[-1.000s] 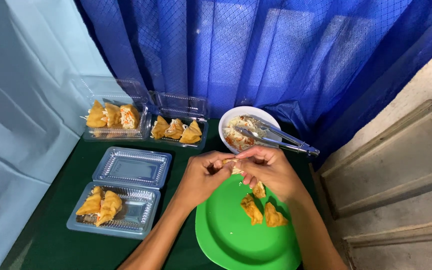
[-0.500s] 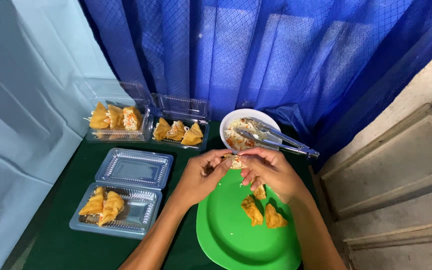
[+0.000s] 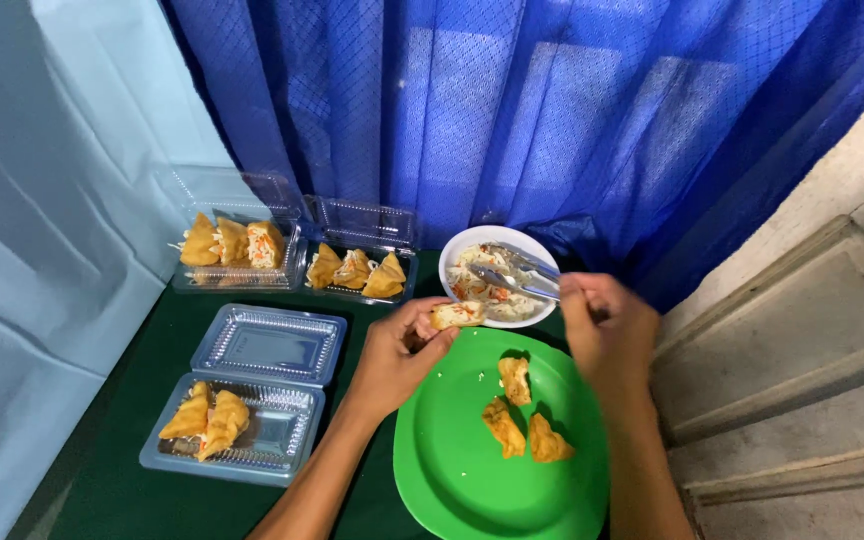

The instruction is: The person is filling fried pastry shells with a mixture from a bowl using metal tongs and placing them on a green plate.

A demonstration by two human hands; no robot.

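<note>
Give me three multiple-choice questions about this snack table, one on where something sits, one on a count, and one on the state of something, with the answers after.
1. Where is the white bowl of shredded filling?
A. Just beyond the green plate, by the blue curtain
B. Inside a clear box
C. On the step at the right

2. How many fried pieces lie on the green plate?
A. One
B. Three
C. Six

3. What state is the nearest clear box in?
A. Shut and stacked
B. Open, holding two stuffed pieces
C. Open and bare

Answers:
1. A, the bowl stands at the plate's far edge, right in front of the curtain.
2. B, three golden pieces lie right of the plate's centre.
3. B, its lid is folded back and two pieces sit at its left end. Meanwhile the left hand holds a stuffed piece and the right hand grips metal tongs over the bowl.
</note>
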